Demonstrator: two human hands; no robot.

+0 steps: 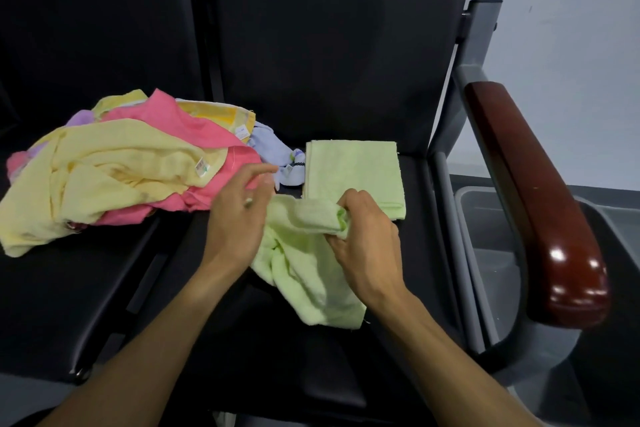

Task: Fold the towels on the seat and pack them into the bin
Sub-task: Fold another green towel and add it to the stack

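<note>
A crumpled light green towel [301,274] lies on the black seat [346,374] in front of me. My right hand [363,239] grips its bunched upper edge. My left hand [239,211] hovers just left of that towel with fingers relaxed, holding nothing. Behind the hands lies a folded light green towel [356,173], flat and square. A heap of unfolded towels covers the left seat: a pale yellow one [104,177] on top, a pink one [166,121] under it, and a lilac one [273,152] at the heap's right end.
A grey plastic bin [491,253] stands on the floor to the right, beyond a glossy brown armrest [540,191] on a grey frame. The black backrests rise behind the seats. A pale wall is at the far right.
</note>
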